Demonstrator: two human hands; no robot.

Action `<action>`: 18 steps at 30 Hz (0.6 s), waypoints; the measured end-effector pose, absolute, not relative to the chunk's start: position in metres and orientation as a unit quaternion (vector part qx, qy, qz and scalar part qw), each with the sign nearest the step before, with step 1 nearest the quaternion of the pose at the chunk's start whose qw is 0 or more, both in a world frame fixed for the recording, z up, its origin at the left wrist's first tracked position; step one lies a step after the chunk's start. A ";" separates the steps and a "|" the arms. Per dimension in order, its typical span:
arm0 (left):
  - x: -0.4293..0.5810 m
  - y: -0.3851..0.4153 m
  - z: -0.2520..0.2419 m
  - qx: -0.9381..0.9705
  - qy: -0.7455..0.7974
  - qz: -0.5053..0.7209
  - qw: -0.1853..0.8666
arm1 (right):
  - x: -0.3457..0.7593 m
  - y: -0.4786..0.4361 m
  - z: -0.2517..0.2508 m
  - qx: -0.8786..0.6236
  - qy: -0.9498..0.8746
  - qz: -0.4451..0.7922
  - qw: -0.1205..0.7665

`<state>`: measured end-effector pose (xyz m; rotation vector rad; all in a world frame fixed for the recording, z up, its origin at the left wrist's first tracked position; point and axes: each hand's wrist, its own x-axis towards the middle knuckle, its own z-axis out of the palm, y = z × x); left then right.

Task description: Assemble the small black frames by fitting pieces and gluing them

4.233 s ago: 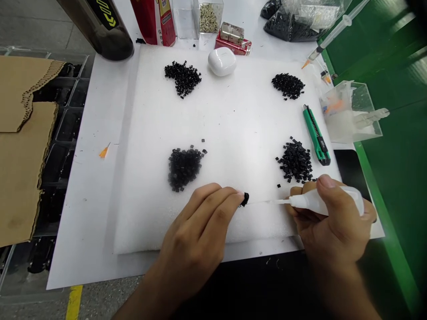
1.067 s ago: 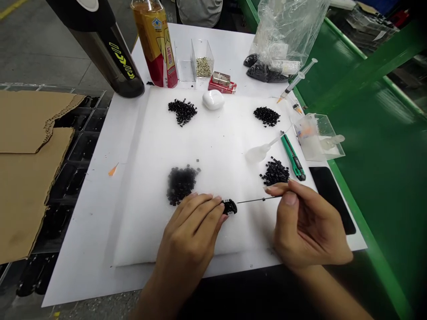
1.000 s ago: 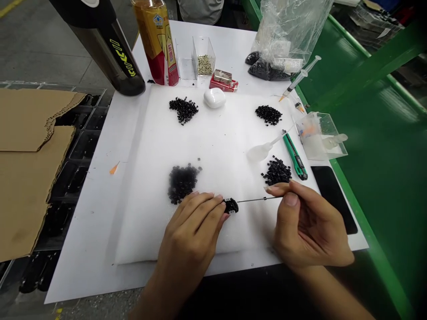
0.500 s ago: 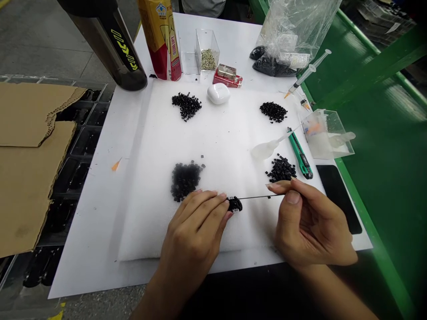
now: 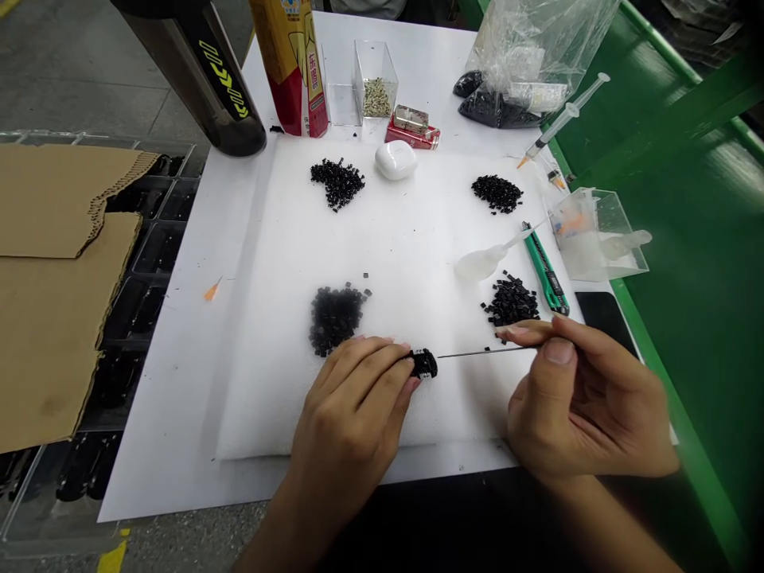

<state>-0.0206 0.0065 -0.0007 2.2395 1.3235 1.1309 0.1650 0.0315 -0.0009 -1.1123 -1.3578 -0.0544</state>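
Observation:
My left hand (image 5: 352,406) is closed around a small black part (image 5: 425,364) and steadies it on the white foam sheet (image 5: 286,430). Only the part's right end shows past my fingertips. Between thumb and fingers, my right hand (image 5: 578,398) pinches a thin dark needle-like rod (image 5: 483,352). Its tip points left and stops just short of the black part. Beyond my left hand lies a pile of small black square pieces (image 5: 335,318). Another pile of black pieces (image 5: 512,301) sits just beyond my right fingertips.
Two more black piles (image 5: 337,185) (image 5: 496,193) lie farther back, near a white rounded case (image 5: 395,161). On the right are a green utility knife (image 5: 546,270), a dropper (image 5: 481,263), a syringe (image 5: 564,119) and a clear box (image 5: 597,239). A dark bottle (image 5: 220,87) stands back left.
My right hand has drawn the rod to the right, so a gap now separates its tip from the black part. My left hand keeps its hold. The view has shifted slightly.

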 end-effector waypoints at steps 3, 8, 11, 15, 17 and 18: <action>-0.022 0.007 0.002 0.784 0.463 0.375 0.173 | 0.168 0.029 -0.003 -0.486 -0.586 -0.033 0.648; -0.021 0.006 0.003 0.783 0.437 0.397 0.196 | 0.172 0.021 0.000 -0.509 -0.617 0.032 0.599; -0.020 0.005 0.002 0.787 0.425 0.411 0.177 | 0.173 0.020 0.003 -0.494 -0.640 0.062 0.585; -0.019 0.004 0.001 0.787 0.428 0.409 0.173 | 0.172 0.023 0.003 -0.467 -0.653 0.044 0.595; -0.019 0.004 0.002 0.787 0.426 0.413 0.167 | 0.172 0.024 0.003 -0.469 -0.658 0.052 0.586; -0.019 0.004 0.002 0.788 0.425 0.415 0.164 | 0.171 0.024 0.003 -0.472 -0.659 0.054 0.583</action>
